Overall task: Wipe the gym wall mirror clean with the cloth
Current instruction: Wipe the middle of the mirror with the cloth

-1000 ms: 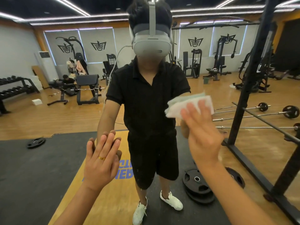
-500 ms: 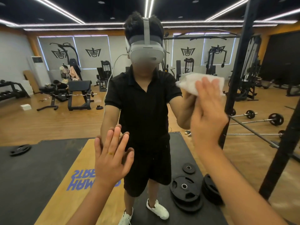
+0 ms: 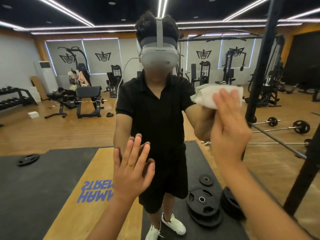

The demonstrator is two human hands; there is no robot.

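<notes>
One white cloth (image 3: 207,98) sits pressed between right grip (image 3: 228,135) and mirror (image 3: 52,134).

Gym, no doubt. Dumbbell rack (image 3: 15,99), padded bench (image 3: 88,90), cable machines (image 3: 234,66) along the back wall, loaded barbells (image 3: 300,126) on wood floor (image 3: 52,132), black weight plates (image 3: 202,203) stacked on a rubber-and-wood lifting platform (image 3: 43,179). Black rack upright (image 3: 265,66) close by, strip lights (image 3: 69,13) overhead.
</notes>
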